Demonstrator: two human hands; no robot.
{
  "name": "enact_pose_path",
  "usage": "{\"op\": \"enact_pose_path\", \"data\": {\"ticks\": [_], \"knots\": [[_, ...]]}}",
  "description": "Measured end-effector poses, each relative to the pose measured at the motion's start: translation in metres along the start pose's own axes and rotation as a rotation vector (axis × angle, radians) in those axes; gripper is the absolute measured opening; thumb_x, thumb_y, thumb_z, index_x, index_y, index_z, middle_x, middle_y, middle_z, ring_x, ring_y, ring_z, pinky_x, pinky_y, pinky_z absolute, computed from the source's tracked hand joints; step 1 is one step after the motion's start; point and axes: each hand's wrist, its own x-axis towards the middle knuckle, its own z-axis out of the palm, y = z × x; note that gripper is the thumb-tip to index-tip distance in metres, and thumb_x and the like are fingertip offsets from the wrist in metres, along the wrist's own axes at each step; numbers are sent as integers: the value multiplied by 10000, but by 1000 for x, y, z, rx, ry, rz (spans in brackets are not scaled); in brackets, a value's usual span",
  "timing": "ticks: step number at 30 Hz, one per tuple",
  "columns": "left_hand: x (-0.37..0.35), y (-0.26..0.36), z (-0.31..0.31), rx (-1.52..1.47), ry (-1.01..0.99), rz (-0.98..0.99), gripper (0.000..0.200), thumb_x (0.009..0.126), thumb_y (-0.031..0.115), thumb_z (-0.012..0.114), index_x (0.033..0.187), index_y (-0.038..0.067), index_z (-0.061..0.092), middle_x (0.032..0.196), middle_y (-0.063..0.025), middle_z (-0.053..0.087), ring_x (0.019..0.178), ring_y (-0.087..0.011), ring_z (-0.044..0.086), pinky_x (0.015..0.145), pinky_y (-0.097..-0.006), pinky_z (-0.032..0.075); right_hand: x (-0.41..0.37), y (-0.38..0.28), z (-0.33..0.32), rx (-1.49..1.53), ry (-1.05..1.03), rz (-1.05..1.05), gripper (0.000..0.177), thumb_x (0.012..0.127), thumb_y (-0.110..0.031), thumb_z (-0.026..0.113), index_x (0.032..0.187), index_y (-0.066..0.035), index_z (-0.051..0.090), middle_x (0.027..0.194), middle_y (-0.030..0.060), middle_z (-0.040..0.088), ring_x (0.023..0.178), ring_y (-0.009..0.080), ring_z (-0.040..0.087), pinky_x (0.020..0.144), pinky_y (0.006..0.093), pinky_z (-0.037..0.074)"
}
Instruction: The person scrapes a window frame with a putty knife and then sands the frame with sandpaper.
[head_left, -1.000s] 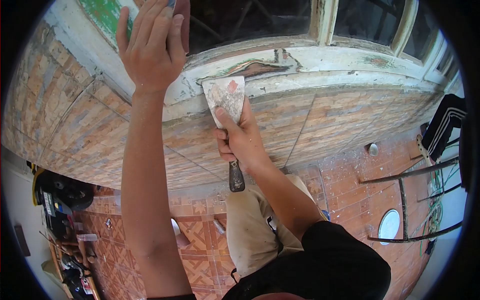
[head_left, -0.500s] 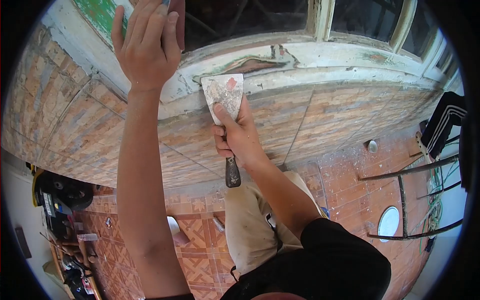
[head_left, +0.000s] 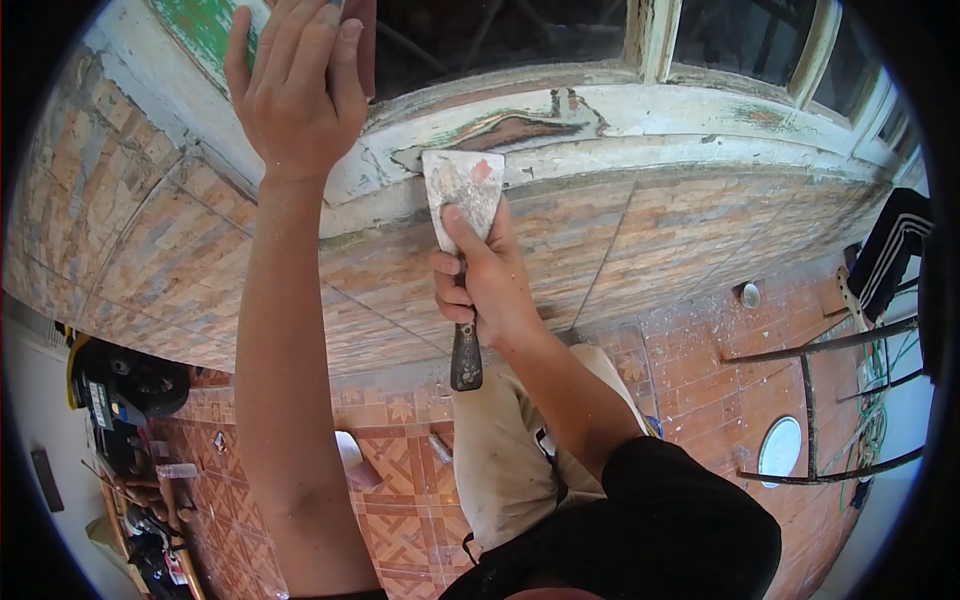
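Observation:
My right hand (head_left: 490, 275) is wrapped round a putty knife (head_left: 466, 180), its thumb lying on the wide, stained metal blade and the dark handle (head_left: 466, 355) sticking out below. The blade's edge is up by the lower rail of the white window frame (head_left: 670, 115), just below a patch (head_left: 525, 130) where the paint is broken and bare material shows. At the upper left, my left hand (head_left: 300, 100) is raised against the frame's post. A reddish-brown sheet, apparently sandpaper (head_left: 361, 45), shows beside its thumb; the fingertips are partly cut off by the view.
Below the frame runs a stone-patterned tiled wall (head_left: 560, 240). On the tiled floor are a white round lid (head_left: 780, 450), a small cup (head_left: 750, 295) and a curled sheet (head_left: 357, 462). A metal rack (head_left: 810, 410) and another person's leg (head_left: 890, 255) are at right; tools (head_left: 130, 400) at left.
The putty knife and my right hand have shifted slightly right and down in view, away from the damaged patch. My left hand has kept about the same place on the post.

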Motion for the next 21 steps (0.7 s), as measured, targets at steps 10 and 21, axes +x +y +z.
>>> {"op": "enact_pose_path", "data": {"ticks": [10,21], "knots": [[15,11,44,-235,487,-32,163,972,76,568,1063,-24,659,1228,-155,701,1222,-322,632,1152,-491,322,-2,0,-7,-6,-5,10,309,1060,-276,544,1305,-276,356,691,-6,453,411,50,294,350,239,221],[0,0,-2,18,-17,14,153,977,58,548,1055,-40,634,1237,-192,689,1233,-375,620,1154,-525,316,3,0,-9,-38,-20,-10,345,1046,-293,580,1320,-309,371,689,-2,458,398,47,310,339,225,226]]}}
